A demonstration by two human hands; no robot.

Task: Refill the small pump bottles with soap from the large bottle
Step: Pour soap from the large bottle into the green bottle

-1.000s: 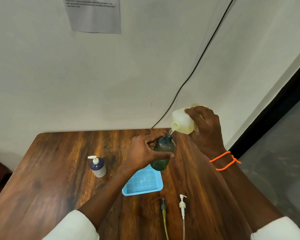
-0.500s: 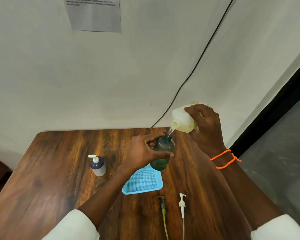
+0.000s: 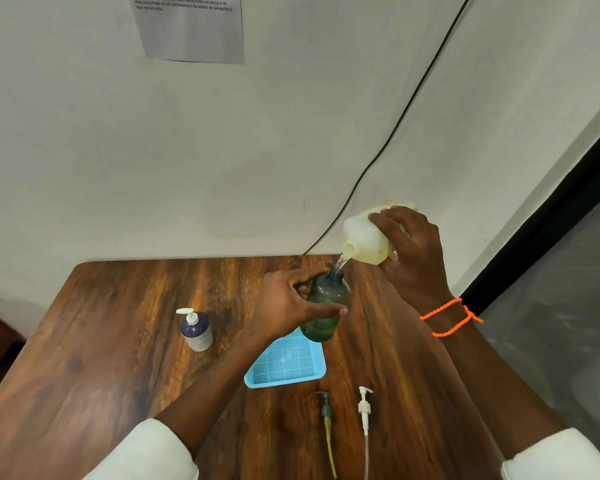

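My left hand grips a small dark green bottle with no pump on it, held above the far corner of a blue tray. My right hand holds the large whitish soap bottle tipped down to the left. A thin stream of soap runs from its mouth into the green bottle's open neck. Green liquid fills the lower part of the small bottle. A dark blue pump bottle with its white pump fitted stands to the left.
Two loose pump heads lie on the wooden table near me: a green one and a white one. A black cable runs down the wall behind the table. The table's right edge borders a grey floor.
The large bottle has risen slightly, and the soap stream into the green bottle shows more clearly. Both hands stay in nearly the same place.
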